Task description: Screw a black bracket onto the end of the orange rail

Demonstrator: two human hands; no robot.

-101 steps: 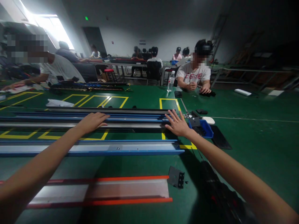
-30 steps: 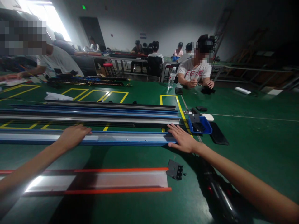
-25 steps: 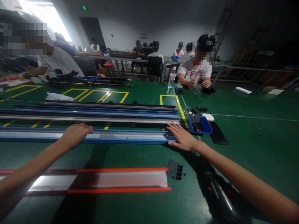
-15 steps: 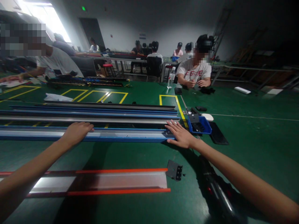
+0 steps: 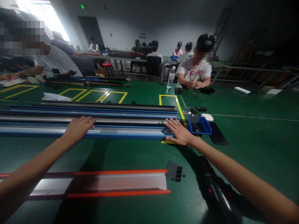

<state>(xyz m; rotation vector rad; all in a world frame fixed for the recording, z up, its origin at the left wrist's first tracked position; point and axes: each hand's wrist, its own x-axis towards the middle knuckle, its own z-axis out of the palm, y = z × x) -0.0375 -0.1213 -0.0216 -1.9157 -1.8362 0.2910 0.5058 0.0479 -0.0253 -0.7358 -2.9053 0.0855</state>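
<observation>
My left hand (image 5: 80, 128) lies over the nearest blue-edged metal profile (image 5: 130, 132), fingers stretched out and reaching to the rail behind it. My right hand (image 5: 178, 132) rests with spread fingers on the right end of that same profile. Behind it, parallel, lie a black and silver rail (image 5: 140, 120) and further blue and black rails (image 5: 130, 112). Closer to me is an orange-edged channel (image 5: 130, 182), with a dark grey bracket (image 5: 174, 171) at its right end. The undersides of both hands are hidden.
Right of the rails stand a blue bin (image 5: 205, 126) with dark parts and a black phone-like slab (image 5: 219, 133). A black tool (image 5: 215, 186) lies under my right forearm. Across the table are a water bottle (image 5: 171, 77) and a seated person (image 5: 195, 70); another person (image 5: 58, 59) leans in at left.
The nearest blue profile has shifted away from me, closer to the rail behind, uncovering a yellow line at its right end. My left hand moved forward with it; the right hand moved slightly.
</observation>
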